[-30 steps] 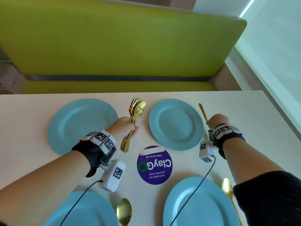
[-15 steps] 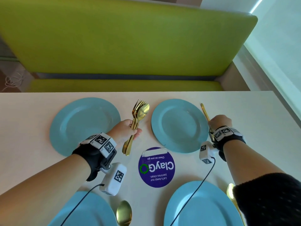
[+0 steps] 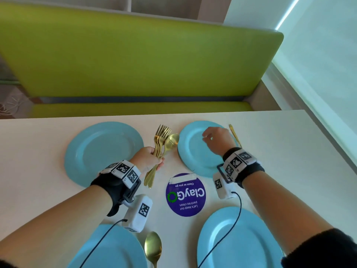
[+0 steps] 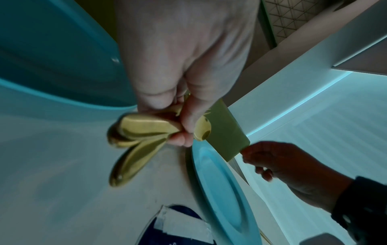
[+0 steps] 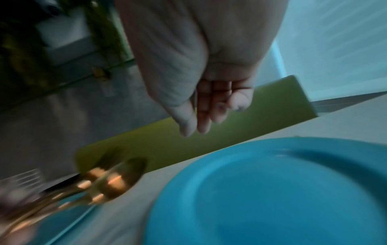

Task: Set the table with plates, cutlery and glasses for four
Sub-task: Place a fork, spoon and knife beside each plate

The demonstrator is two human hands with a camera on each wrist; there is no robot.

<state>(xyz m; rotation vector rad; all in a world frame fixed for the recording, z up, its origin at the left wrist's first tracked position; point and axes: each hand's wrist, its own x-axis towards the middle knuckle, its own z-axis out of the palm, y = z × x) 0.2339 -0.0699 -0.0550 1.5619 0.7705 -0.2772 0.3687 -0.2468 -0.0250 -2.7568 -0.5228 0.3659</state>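
Four blue plates sit on the pale table: far left [image 3: 102, 149], far right [image 3: 193, 157], near left [image 3: 116, 248] and near right [image 3: 241, 238]. My left hand [image 3: 154, 157] grips a bundle of gold forks and a spoon [image 3: 164, 140] between the two far plates; its handles [image 4: 142, 129] fan out below the fingers. My right hand [image 3: 207, 137] hovers over the far right plate [image 5: 272, 190], its fingers [image 5: 205, 116] relaxed and holding nothing. One gold utensil [image 3: 234, 135] lies just right of that plate. A gold spoon [image 3: 153, 246] lies between the near plates.
A round purple sticker [image 3: 185, 194] marks the table's middle. A green bench [image 3: 135, 60] runs along the far edge. A pale wall [image 3: 318, 84] borders the table on the right. White sensor boxes with black cables hang under both wrists.
My right hand has let go of the gold utensil beside the far right plate and moved left over that plate. The left hand still holds its bundle in about the same place.
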